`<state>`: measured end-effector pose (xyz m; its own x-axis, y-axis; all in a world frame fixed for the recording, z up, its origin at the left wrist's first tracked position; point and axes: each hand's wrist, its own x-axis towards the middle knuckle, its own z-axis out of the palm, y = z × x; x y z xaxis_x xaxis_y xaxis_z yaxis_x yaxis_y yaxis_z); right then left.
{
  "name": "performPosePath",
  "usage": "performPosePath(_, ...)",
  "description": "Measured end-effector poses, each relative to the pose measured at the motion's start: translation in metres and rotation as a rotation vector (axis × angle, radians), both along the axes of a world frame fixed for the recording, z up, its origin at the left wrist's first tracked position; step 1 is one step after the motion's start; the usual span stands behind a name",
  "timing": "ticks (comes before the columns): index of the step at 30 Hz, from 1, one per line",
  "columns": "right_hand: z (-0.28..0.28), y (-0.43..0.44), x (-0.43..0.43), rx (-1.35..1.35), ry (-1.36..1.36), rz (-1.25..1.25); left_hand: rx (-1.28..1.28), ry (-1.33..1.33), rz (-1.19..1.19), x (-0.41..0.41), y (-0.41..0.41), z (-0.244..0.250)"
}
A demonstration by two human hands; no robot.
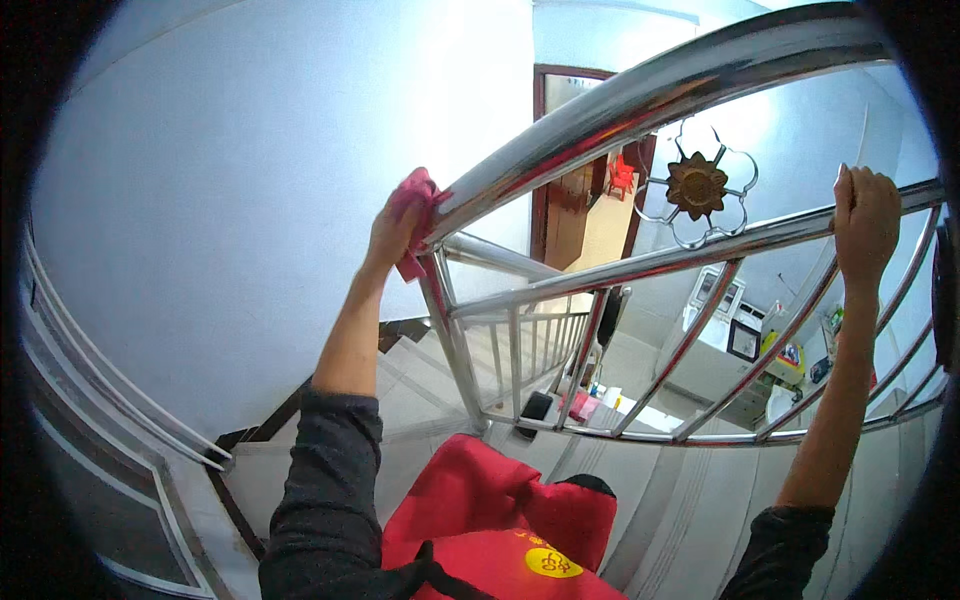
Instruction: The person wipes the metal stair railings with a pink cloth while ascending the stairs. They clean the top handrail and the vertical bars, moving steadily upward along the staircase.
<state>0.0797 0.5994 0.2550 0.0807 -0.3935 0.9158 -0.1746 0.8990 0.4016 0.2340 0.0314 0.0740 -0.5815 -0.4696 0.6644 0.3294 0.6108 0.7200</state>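
Observation:
My left hand [395,229] grips a pink cloth [414,202] against the end of a thick stainless-steel handrail [600,112], where it meets the corner post [455,345]. Farther right, my right hand [868,217] is closed around the thinner metal rail [667,259] below the handrail. Between the two rails sits a flower-shaped metal ornament [696,186] with a brown centre, just left of my right hand. Part of the cloth hangs below my left fingers beside the post.
Upright bars [701,349] run below the lower rail. Stairs [420,367] descend beyond the post, along a white wall [262,187]. Through the bars a lower room shows a white cabinet [709,337]. A red apron [487,517] covers my front. Lower left is a framed sliding door [97,480].

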Motion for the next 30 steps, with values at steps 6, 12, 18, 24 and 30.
performPosePath(6,0.001,0.0,-0.002,0.005,-0.008,-0.006,0.37,-0.061,0.147,-0.012,0.001,0.015)
performPosePath(12,0.001,-0.004,0.0,-0.012,-0.022,-0.011,0.73,0.757,-0.028,-0.027,0.025,-0.038)
performPosePath(18,0.002,-0.004,0.004,0.006,0.027,-0.035,0.508,0.708,0.242,-0.03,0.079,-0.06)
performPosePath(24,0.0,-0.003,0.008,0.028,-0.039,-0.029,0.843,0.457,-0.045,0.024,0.107,-0.087)
performPosePath(30,-0.075,-0.019,0.077,-0.304,-0.385,0.641,1.003,0.237,-0.626,0.048,0.21,-0.073)
